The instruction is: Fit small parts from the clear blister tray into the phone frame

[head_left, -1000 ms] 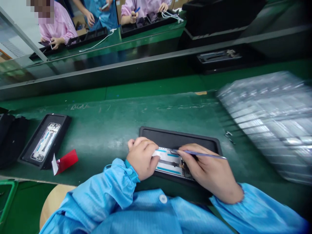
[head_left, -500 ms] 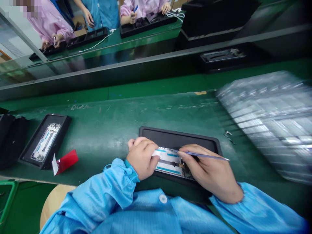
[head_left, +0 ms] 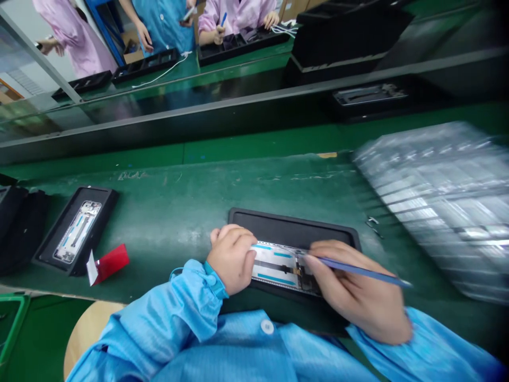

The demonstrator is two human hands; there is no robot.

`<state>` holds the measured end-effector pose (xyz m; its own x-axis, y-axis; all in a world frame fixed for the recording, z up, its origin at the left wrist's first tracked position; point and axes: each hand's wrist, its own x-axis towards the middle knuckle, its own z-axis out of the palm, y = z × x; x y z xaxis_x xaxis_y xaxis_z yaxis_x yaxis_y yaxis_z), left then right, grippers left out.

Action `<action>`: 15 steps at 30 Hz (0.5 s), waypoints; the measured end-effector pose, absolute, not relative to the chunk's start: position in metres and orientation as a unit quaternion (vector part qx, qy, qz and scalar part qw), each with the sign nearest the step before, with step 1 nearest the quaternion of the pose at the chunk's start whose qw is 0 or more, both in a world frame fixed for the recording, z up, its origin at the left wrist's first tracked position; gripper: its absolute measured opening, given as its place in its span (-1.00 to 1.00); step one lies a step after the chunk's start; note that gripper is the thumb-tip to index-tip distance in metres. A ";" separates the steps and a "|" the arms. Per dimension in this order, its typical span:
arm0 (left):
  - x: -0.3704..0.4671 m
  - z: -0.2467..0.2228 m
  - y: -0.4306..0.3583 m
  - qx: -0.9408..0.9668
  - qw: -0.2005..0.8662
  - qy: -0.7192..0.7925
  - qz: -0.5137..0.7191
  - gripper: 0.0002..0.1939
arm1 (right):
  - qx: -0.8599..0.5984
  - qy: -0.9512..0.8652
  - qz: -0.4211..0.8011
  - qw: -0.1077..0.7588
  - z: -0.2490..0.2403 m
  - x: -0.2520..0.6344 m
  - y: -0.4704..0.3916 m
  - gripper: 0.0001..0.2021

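An opened phone frame [head_left: 274, 262] with blue adhesive strips and a dark flex cable lies in a black tray [head_left: 294, 220] before me. My left hand [head_left: 233, 260] is closed round the frame's left end, hiding that end. In my right hand [head_left: 358, 292] are slim blue-purple tweezers [head_left: 361, 269], pinched between thumb and fingers. Their working end is over the frame's right part, close to its small components. Motion blurs this hand, so I cannot tell whether the tips touch anything.
Another phone frame [head_left: 77, 232] sits in a black tray at left, beside a red-and-white folded piece [head_left: 107, 265]. Stacked clear plastic trays [head_left: 441, 201] stand at right, near small metal bits [head_left: 374, 225]. Behind a rail [head_left: 191, 114], co-workers handle things.
My right hand has shifted right and slightly toward me, with the tweezers tilting more steeply. My left hand stays on the frame. The co-worker at far left has moved their hands.
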<state>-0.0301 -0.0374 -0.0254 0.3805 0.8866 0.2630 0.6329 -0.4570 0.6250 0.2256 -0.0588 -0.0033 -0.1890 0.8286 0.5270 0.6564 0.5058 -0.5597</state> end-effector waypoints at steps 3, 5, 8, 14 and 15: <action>-0.034 -0.034 -0.041 0.777 0.190 0.495 0.341 -0.68 | -0.486 -0.778 0.076 0.391 -0.004 0.254 -0.079 -0.83; -0.036 -0.039 -0.043 0.767 0.184 0.497 0.362 -0.60 | -0.446 -0.831 0.034 0.330 -0.011 0.271 -0.094 -0.74; -0.038 -0.043 -0.046 0.766 0.187 0.484 0.379 -0.52 | -0.390 -0.893 -0.023 0.224 -0.022 0.280 -0.110 -0.72; -0.042 -0.034 -0.052 0.772 0.133 0.468 0.409 -0.56 | -0.386 -0.897 -0.055 0.207 -0.032 0.263 -0.117 -0.64; -0.043 -0.032 -0.055 0.775 0.118 0.461 0.416 -0.57 | -0.383 -0.897 -0.054 0.213 -0.033 0.261 -0.117 -0.63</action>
<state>-0.0433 -0.0547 -0.0318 0.2279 0.8130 0.5358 0.6166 -0.5464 0.5668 0.2612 -0.1175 -0.0333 -0.6152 0.6650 0.4234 0.7107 0.7003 -0.0672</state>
